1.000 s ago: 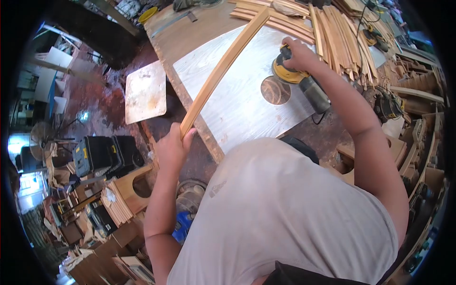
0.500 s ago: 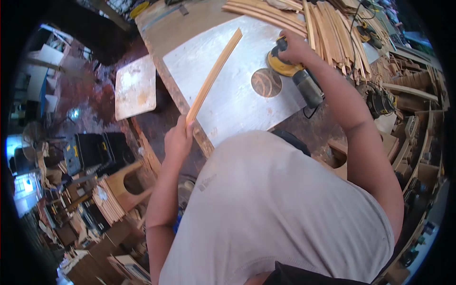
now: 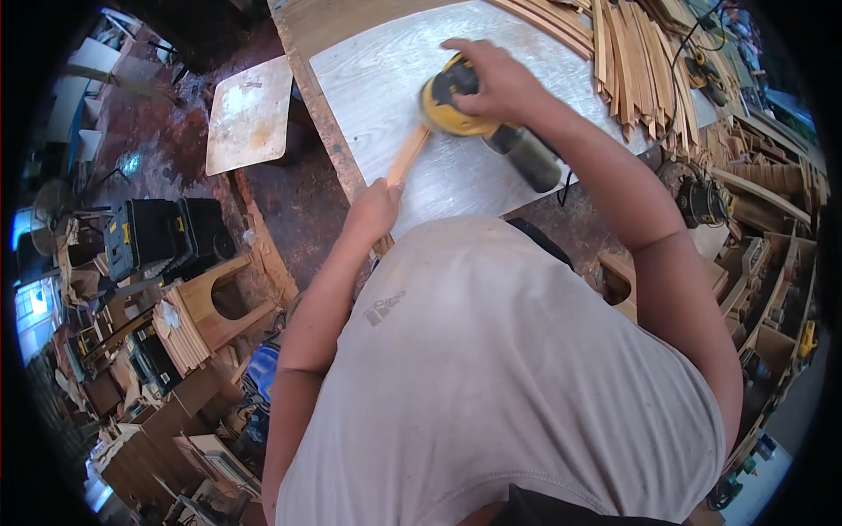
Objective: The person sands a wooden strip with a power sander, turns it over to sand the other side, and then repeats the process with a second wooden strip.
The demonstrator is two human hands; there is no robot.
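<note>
My left hand is closed around the near end of a narrow wooden strip that slants up over the pale board. With my right hand I grip the top of a yellow and black orbital sander, whose black dust canister points toward my body. The sander's pad lies over the strip and hides its far part. Whether the pad touches the wood all along cannot be made out.
Many loose wooden strips are piled at the workbench's back right, with another yellow sander beyond. A square-topped stool stands left of the bench. Black tool cases and a cut-out wooden panel are at lower left.
My right hand has brought the sander leftward from the board's right side onto the strip. My left hand has lowered the strip, which was raised at a slant. The view has shifted slightly.
</note>
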